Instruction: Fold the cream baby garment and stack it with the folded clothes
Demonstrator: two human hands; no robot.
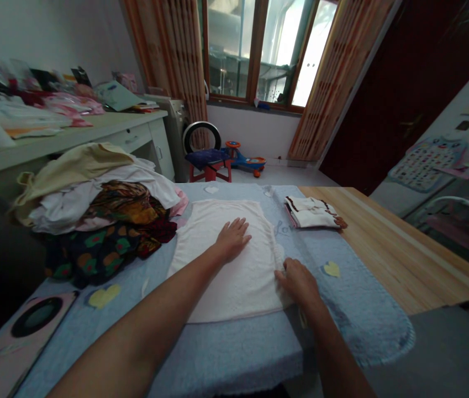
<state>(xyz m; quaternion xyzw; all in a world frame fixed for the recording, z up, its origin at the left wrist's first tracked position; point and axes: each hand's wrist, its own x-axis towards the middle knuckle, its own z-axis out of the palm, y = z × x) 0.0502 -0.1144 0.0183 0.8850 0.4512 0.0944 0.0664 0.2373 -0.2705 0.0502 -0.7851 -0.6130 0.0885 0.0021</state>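
A small room is seen, with a window (251,50) framed by patterned orange-brown curtains (168,55) at the far side and a dark wooden door (367,110) to the right. A long white desk (72,130), laden with papers and packets, runs along the left side. A red stool with a purple seat (209,163) and a blue-and-orange ride-on toy (244,157) are placed on the floor beneath the window.

In the foreground, a pale blue fleece blanket (367,309) is laid over a wooden table (391,249), with a strip of wood left showing beyond the blanket's right edge. A heaped pile of clothes (101,221), dark patterned fabric under cream and white, is gathered at the blanket's far left corner. A folded white garment with brown trim (311,213) is set near the far right corner.

A white terry cloth (221,282) is spread flat at the middle of the blanket, its long axis pointing toward the far edge and the window. The left hand (232,239) is held open, palm down, on the upper part of the cloth. The right hand (298,283) is placed at the cloth's right edge with its fingers curled; whether the edge is gripped cannot be told.
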